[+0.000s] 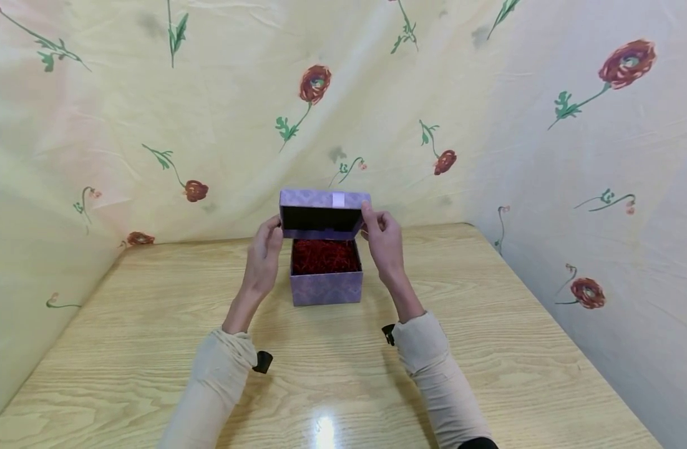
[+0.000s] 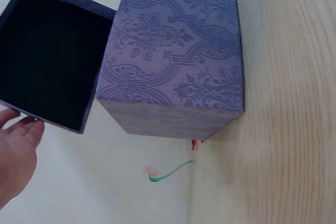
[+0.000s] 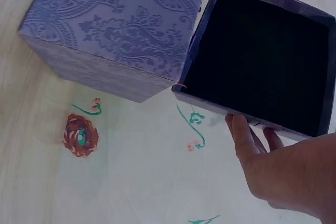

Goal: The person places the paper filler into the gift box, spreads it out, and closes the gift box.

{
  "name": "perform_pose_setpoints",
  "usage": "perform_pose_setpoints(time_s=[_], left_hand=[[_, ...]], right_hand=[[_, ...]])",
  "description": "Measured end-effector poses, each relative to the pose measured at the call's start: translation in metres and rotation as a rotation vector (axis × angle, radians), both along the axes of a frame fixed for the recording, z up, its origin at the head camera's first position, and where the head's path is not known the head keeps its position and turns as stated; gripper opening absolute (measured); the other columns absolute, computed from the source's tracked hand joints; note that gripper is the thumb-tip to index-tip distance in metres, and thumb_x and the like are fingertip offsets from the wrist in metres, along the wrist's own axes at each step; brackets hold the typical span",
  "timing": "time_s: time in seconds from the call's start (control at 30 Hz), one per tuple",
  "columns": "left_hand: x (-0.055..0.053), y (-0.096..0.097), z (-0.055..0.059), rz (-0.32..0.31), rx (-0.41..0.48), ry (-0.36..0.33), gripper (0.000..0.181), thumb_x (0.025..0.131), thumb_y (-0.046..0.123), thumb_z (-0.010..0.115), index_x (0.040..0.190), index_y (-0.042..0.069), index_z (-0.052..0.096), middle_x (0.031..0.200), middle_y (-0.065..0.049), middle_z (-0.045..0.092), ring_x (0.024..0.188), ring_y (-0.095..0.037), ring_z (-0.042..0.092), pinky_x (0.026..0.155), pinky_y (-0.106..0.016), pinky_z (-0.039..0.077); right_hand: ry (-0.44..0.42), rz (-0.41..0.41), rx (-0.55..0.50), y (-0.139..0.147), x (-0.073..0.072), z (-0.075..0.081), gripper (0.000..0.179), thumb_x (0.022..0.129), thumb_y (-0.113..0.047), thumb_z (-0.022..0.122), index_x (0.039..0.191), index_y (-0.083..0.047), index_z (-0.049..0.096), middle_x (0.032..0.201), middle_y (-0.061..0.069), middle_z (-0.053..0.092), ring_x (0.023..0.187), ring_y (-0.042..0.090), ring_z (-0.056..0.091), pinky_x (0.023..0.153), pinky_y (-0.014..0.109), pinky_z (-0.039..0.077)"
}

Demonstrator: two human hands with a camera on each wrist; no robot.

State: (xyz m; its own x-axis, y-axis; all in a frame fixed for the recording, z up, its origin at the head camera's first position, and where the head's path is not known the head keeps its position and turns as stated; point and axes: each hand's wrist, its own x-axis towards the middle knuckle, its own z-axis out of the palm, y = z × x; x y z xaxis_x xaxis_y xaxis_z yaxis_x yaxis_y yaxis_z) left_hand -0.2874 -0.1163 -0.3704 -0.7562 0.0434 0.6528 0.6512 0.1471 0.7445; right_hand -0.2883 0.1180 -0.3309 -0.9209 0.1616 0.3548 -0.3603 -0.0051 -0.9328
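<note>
A purple patterned box (image 1: pixel 327 289) stands on the table, filled with red shredded paper (image 1: pixel 323 255). Its purple lid (image 1: pixel 309 199) is raised and tilted over the back of the box, its dark inside facing me; a pale tab (image 1: pixel 338 199) sits on its upper rim. My left hand (image 1: pixel 262 252) holds the lid's left side. On the opposite side my right hand (image 1: pixel 385 243) grips the lid, thumb near the upper corner. Both wrist views show fingers against the side walls of the lid (image 2: pixel 47 56). Whether lid and box are joined cannot be told.
The wooden table (image 1: pixel 321 374) carries the box near its back edge. Behind it hangs a pale cloth (image 1: pixel 236 125) printed with red flowers, which also rises along both sides. Black wrist pieces (image 1: pixel 263 362) stick out from the sleeves.
</note>
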Motion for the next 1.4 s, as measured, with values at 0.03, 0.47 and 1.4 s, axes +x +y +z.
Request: perform_pose_setpoints(time_s=[0.03,0.47,1.4], left_hand=[[0.0,0.0,-0.001,-0.012,-0.008,0.012,0.07,0.11,0.049,0.039,0.147,-0.01,0.048,0.147,-0.028,0.052,0.138,-0.043,0.047,0.112,-0.055,0.037],[0.005,-0.001,0.004,-0.003,-0.029,-0.166,0.066,0.108,0.046,0.046,0.148,-0.006,0.048,0.149,-0.026,0.051,0.143,-0.041,0.043,0.116,-0.053,0.034],[0.0,-0.015,-0.028,-0.041,-0.425,-0.336,0.089,0.096,0.034,0.076,0.162,-0.002,0.027,0.16,-0.026,0.035,0.149,-0.042,0.029,0.12,-0.058,0.024]], right_hand=[[0.001,-0.019,-0.012,0.0,0.0,0.0,0.044,0.105,-0.037,0.061,0.107,0.006,0.06,0.107,0.027,0.065,0.11,0.044,0.063,0.095,0.038,0.055],[0.144,0.062,0.128,0.012,0.001,-0.006,0.038,0.1,-0.018,0.067,0.127,0.008,0.06,0.117,0.024,0.069,0.107,0.025,0.067,0.098,0.039,0.052],[0.134,0.314,0.64,0.047,0.001,-0.05,0.05,0.1,-0.007,0.07,0.145,0.007,0.051,0.144,0.024,0.056,0.141,0.04,0.046,0.112,0.052,0.041]])
